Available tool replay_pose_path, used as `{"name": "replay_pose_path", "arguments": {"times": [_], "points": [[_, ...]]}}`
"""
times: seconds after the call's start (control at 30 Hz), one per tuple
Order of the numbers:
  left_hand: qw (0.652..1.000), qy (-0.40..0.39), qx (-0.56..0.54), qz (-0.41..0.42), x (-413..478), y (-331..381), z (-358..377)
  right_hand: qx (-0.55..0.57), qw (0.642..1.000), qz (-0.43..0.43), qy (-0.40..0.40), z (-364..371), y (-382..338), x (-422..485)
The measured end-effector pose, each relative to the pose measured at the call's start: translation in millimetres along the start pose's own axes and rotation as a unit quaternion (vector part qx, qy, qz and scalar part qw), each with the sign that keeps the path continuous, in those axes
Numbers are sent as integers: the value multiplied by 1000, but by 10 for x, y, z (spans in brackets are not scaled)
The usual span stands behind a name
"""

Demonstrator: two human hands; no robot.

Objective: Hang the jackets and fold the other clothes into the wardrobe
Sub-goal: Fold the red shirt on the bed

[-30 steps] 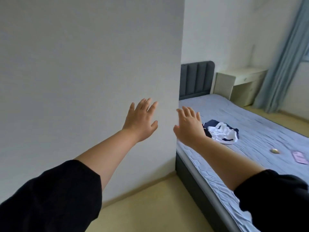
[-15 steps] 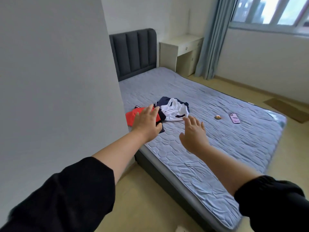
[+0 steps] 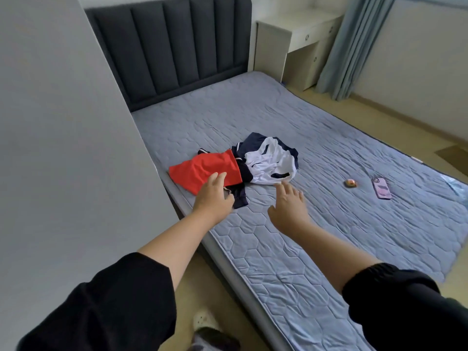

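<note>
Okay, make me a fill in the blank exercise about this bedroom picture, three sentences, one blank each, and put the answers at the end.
1. The garment nearest the wall is coloured ____.
2. The left hand and the right hand both hold ____.
3. The phone lies on the bed, to the ____ of the white and navy garment.

Missing words: red; nothing; right.

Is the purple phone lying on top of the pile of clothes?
No, the purple phone lies on the bed apart from the pile of clothes, with a small orange object between them.
</note>
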State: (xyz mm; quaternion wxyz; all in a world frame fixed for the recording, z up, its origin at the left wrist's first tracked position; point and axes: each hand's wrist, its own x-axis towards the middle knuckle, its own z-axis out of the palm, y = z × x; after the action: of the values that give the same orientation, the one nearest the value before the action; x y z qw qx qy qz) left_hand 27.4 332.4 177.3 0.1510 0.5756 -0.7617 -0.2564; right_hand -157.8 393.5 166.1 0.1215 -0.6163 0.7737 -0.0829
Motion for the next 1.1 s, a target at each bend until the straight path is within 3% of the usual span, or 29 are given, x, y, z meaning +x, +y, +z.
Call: {"name": "replay_pose_path", "arguments": {"times": [0.23,0.47,0.7,0.9,1.03,1.1], "points": [[998,-20,-34,-55,1398,-714,344,12,999,5,-30,711,-101,1370],[984,-71,-33,-161,2766,-1616,911,-24,996,12,-82,1562,-202,2959],[967,-132,43,-211,3342,-2415,1900,-65,981,23,-182,2820,91,3863],[957,-122,152,-216,3800,-2940,2706,-110,969,-69,-209,3798,457,4747],[952,-108,173,-228,4113,-3186,3326,-102,948,-67,-294,4417,842,5114],[950,-118,170,-234,4226,-3281,3582,-108,946,-82,-294,4666,1012,5161]]}}
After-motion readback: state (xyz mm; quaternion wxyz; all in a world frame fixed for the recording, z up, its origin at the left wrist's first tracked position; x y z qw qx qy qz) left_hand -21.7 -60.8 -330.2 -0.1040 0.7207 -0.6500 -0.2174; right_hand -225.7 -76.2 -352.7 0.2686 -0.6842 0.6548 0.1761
